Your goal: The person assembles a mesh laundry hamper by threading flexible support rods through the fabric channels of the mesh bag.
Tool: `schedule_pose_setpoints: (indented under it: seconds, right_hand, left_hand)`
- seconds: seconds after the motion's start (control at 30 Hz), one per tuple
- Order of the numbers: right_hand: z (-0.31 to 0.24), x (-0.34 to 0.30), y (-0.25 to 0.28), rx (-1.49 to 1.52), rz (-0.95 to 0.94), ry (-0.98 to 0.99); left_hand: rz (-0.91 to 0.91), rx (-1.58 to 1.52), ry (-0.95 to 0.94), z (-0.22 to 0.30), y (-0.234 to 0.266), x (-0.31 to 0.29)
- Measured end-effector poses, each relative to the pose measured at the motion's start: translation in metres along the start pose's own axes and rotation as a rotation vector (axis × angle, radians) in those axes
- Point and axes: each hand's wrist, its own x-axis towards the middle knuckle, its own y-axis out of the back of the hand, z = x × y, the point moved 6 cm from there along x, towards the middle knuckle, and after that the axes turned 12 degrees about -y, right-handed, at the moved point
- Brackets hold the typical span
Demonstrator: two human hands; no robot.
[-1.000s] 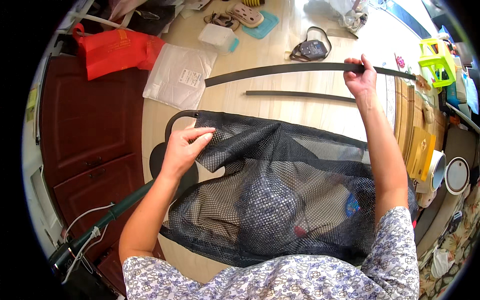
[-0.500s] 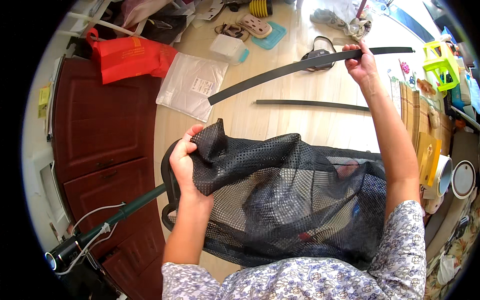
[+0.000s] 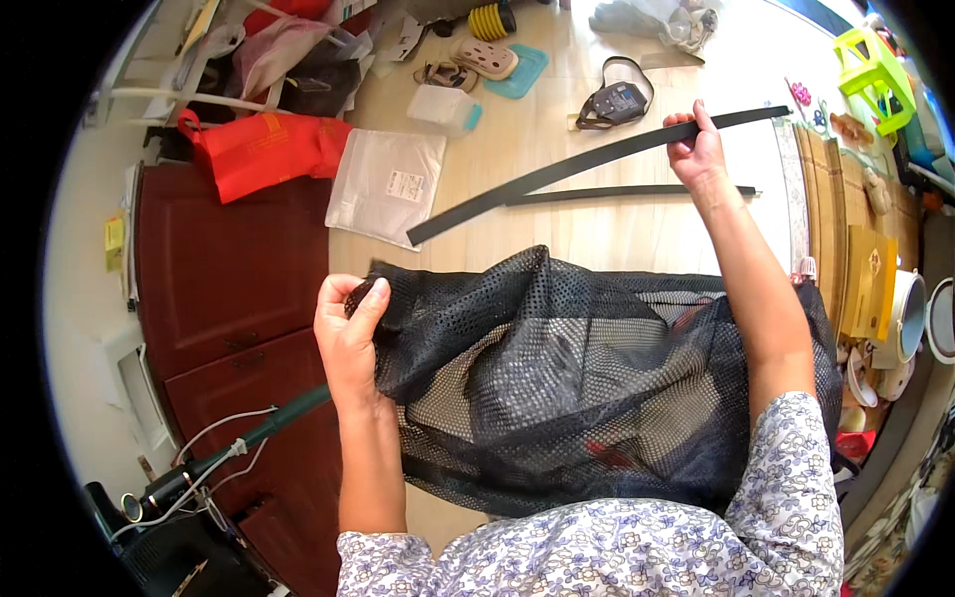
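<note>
Black mesh fabric (image 3: 597,368) is bunched across my lap, with a reddish patch showing through its holes. My left hand (image 3: 350,328) pinches the fabric's upper left edge between thumb and fingers. Held out at the far right, my right hand (image 3: 698,149) is closed round a long, flat black strip (image 3: 537,179). The strip slants from lower left to upper right, and its lower left end is above the mesh, apart from it. Behind it a second, thinner black strip (image 3: 637,192) lies on the pale surface.
A clear plastic packet (image 3: 383,189) with a label lies at the left, beside a red bag (image 3: 259,149). Farther back are a clear box (image 3: 443,109), a shoe (image 3: 484,58) and a black strapped device (image 3: 615,102). A dark green pole (image 3: 284,413) stands out at left, near dark red cabinets (image 3: 229,264).
My left hand has moved slightly left and down with the mesh edge, its thumb now over the fabric. My right hand has brought the strip a little left and down.
</note>
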Motion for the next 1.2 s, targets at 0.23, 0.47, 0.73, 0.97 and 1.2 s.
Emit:
schedule_pose_setpoints:
  seconds: [0.23, 0.47, 0.73, 0.97, 1.2]
  right_hand:
    - [0.011, -0.033, -0.009, 0.127, -0.015, 0.091]
    - [0.012, -0.057, -0.021, 0.154, 0.018, 0.104]
    - [0.000, -0.016, 0.002, 0.028, -0.043, 0.032]
    - [0.032, 0.040, -0.011, 0.011, -0.062, -0.173]
    - [0.076, 0.069, -0.006, -0.113, 0.119, -0.045]
  left_hand:
    - [0.061, -0.004, -0.103, 0.014, -0.007, -0.012]
    - [0.013, -0.165, 0.028, -0.001, -0.001, -0.018]
    - [-0.117, -0.430, 0.069, -0.035, 0.021, -0.008]
    - [-0.153, -0.406, 0.178, -0.075, 0.032, 0.015]
    - [-0.035, -0.023, 0.432, -0.135, 0.069, 0.029]
